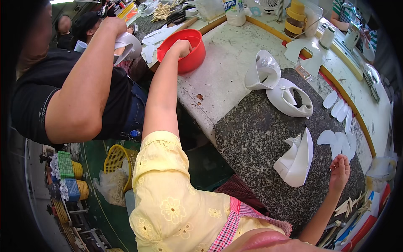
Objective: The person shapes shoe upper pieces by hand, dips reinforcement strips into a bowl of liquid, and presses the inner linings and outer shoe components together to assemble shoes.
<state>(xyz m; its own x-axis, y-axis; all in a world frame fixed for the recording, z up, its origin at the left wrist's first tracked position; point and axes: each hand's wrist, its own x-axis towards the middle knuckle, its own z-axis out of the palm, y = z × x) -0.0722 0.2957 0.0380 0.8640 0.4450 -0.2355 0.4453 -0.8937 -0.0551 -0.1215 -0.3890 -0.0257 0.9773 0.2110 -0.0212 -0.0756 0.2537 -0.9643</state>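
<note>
My left hand (181,48) is stretched far forward, inside the rim of a red plastic bowl (194,64). Its fingers curl downward, and whatever they hold is hidden. Close to my body on the right, my right hand (339,171) is raised with loosely bent fingers, thumb apart, and nothing visible in it. Flat white cut pieces (345,143) lie just beyond it. Between the hands, a white shoe upper (297,161) rests on a dark speckled stone slab (252,138). Farther off, a second upper (289,99) touches a third one (261,73), which stands at the slab's edge.
At left, a person in a black shirt (79,84) holds a white curved piece (129,47) close to the bowl. A brown-yellow jar (295,21) and a white bottle (235,14) stand along the table's far edge. A yellow basket (113,159) is on the floor.
</note>
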